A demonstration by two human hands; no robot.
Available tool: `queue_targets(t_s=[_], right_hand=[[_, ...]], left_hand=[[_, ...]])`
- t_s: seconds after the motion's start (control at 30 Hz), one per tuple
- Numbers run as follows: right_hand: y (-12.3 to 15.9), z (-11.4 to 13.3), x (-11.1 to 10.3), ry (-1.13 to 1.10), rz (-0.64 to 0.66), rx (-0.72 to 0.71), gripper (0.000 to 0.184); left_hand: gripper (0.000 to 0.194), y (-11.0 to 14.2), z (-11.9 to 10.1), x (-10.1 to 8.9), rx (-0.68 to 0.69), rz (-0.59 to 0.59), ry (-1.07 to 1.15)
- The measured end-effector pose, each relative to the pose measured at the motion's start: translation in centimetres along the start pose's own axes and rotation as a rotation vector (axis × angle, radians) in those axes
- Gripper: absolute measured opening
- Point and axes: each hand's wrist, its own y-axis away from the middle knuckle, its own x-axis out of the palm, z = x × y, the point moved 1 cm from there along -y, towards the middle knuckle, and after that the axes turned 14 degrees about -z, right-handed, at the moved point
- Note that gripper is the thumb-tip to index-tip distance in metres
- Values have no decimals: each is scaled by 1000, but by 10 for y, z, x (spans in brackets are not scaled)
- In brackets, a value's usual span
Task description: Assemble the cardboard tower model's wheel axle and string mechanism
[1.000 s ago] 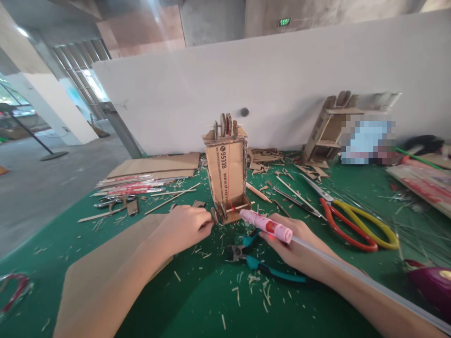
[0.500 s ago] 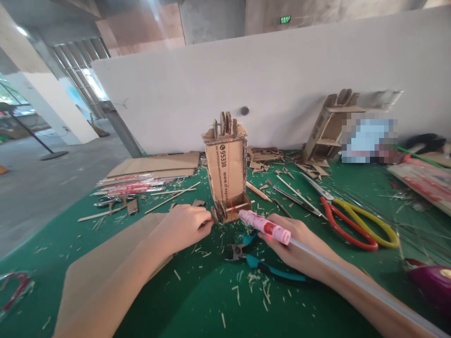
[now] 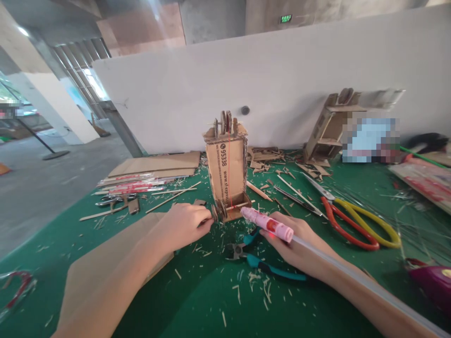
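A cardboard model [image 3: 225, 166] stands upright, with discs on top and a red string down its front. Low across it runs a wooden stick [image 3: 243, 204] carrying small cardboard discs [image 3: 221, 210] at its left end. My left hand [image 3: 190, 221] is closed, its fingertips pinching the outermost disc. In my right hand [image 3: 287, 239] is a pink glue gun [image 3: 269, 225], gripped with a long clear glue stick out of its back. Its nozzle points at the stick and string; whether it touches them I cannot tell. Teal-handled cutting pliers [image 3: 260, 264] lie below that hand.
Scissors [image 3: 355, 220] and tweezers [image 3: 299, 201] lie to the right. A cardboard sheet [image 3: 105, 270] is under my left forearm. Packaged glue sticks [image 3: 132, 184] lie back left. Another cardboard model [image 3: 322, 126] stands back right, before a white board [image 3: 282, 80]. Wood shavings litter the green table.
Almost nothing differs. The view has shifted very slightly, and both hands keep their places at the model, the glue gun still pointing at the stick.
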Motion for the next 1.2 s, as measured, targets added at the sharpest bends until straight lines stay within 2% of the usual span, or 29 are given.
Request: queue_targets(t_s=[0.23, 0.63, 1.07, 1.2], right_hand=[[2, -3, 3, 48, -3, -70, 15], [3, -7, 4, 55, 44, -12, 18], [3, -9, 9, 143, 10, -186, 12], [4, -10, 10, 132, -14, -161, 11]], left_hand=[[26, 0, 0, 0, 12, -13, 20], [28, 0, 0, -1, 17, -20, 14], [27, -1, 2, 0, 0, 2, 2], [28, 0, 2, 1, 4, -1, 3]])
